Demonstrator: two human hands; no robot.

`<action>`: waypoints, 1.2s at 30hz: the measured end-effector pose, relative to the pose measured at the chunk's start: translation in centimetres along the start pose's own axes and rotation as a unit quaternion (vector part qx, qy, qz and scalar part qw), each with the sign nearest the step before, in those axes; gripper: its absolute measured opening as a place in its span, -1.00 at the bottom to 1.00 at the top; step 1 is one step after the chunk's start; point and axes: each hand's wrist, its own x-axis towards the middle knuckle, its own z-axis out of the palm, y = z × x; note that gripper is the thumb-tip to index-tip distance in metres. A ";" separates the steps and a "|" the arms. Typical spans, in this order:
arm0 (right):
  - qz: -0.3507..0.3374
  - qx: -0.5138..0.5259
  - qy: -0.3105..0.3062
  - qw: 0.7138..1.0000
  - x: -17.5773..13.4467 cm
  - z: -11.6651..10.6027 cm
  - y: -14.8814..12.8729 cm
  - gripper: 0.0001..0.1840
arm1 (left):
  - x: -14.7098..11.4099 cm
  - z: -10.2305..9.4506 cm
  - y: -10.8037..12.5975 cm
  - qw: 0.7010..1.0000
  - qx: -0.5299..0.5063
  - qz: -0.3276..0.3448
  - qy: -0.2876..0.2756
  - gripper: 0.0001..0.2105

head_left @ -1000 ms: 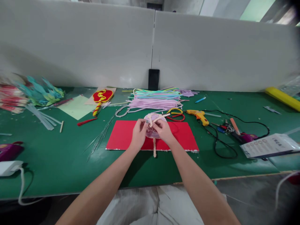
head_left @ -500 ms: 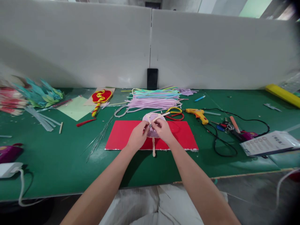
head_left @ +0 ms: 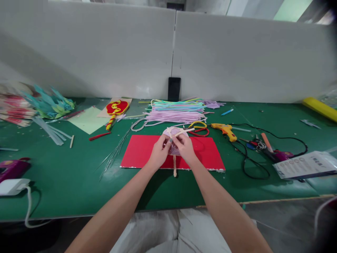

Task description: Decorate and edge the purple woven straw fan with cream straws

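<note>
A round lilac fan (head_left: 173, 151) made of pipe cleaners lies over a red board (head_left: 142, 151), its cream handle (head_left: 174, 167) pointing toward me. Across its upper part runs a cream pipe cleaner (head_left: 186, 131), one free end sticking out to the right. My left hand (head_left: 160, 150) is closed at the fan's middle, thumb and fingers pinched on the pipe cleaner. Close beside it, my right hand (head_left: 185, 146) pinches the same pipe cleaner from the right. The fingertips nearly meet and hide the exact spot they grip.
Behind the board lie bundled pastel pipe cleaners (head_left: 176, 114) and scissors (head_left: 198, 129). A yellow glue gun (head_left: 225, 131) with a black cord rests to the right, near keys (head_left: 256, 144). Leftward are thin wires (head_left: 114, 154) and a red-yellow fan (head_left: 116, 109). A phone (head_left: 174, 89) leans on the partition.
The whole view has shifted slightly, so things sit a little farther right. Both hands stay at the fan's middle, with their fingers slightly shifted on the pipe cleaner.
</note>
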 end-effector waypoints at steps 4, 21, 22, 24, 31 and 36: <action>0.010 0.010 -0.001 1.000 0.1 0.1 0.3 -0.72 | 0.1 0.1 -0.3 1.000 -0.013 -0.004 -0.005 -0.84; 0.013 -0.005 -0.023 1.000 0.0 -0.2 -0.2 -0.73 | -0.2 -0.4 0.3 0.997 0.073 -0.013 -0.013 -0.84; 0.017 -0.004 -0.031 0.999 0.0 -0.2 -0.2 -0.73 | -0.2 -0.4 0.4 0.997 0.070 -0.013 -0.014 -0.84; 0.026 -0.002 -0.049 0.998 0.1 -0.4 -0.2 -0.72 | -0.1 -0.6 0.3 0.998 0.060 -0.015 -0.017 -0.83; 0.029 -0.006 -0.092 0.995 0.3 -0.7 0.1 -0.78 | 0.8 -1.6 0.1 0.999 0.000 -0.032 0.003 -0.83; 0.033 -0.002 -0.100 0.994 0.3 -0.6 0.0 -0.79 | 1.2 -2.1 0.0 0.998 -0.042 -0.035 0.004 -0.85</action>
